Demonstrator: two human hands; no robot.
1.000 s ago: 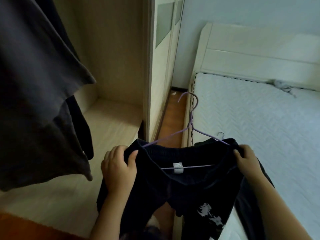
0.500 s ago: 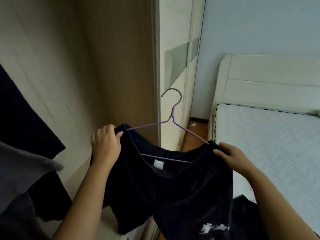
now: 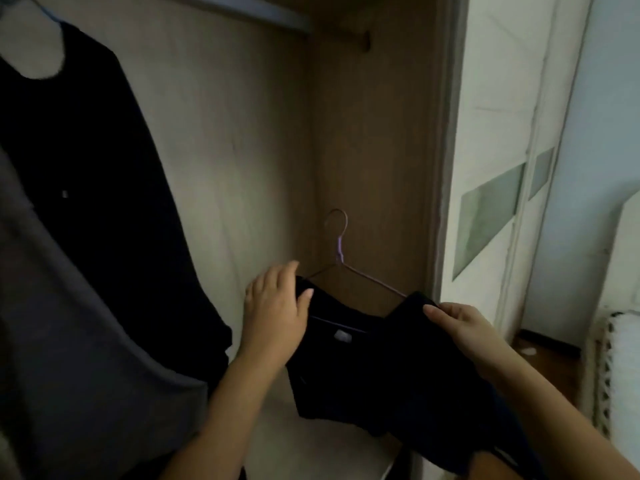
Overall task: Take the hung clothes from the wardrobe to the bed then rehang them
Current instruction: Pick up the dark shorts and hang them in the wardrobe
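Note:
I hold a black garment (image 3: pixel 391 375) draped on a purple wire hanger (image 3: pixel 341 252) inside the open wardrobe. My left hand (image 3: pixel 275 313) grips the garment's left shoulder over the hanger's end. My right hand (image 3: pixel 462 325) pinches the right shoulder. The hanger's hook points up, well below the wardrobe rail (image 3: pixel 263 13) at the top. A black sleeveless top (image 3: pixel 104 174) and a grey garment (image 3: pixel 62 341) hang at the left.
The wardrobe's brown side panel (image 3: pixel 374 150) stands right behind the hanger. A white sliding door (image 3: pixel 498 168) with glass insets is to the right. The bed's edge (image 3: pixel 620 358) and wooden floor (image 3: pixel 540 362) show at the far right.
The view has swung left and up from the bed into the wardrobe. Both hands have carried the garment and hanger inward, toward the wardrobe's back corner.

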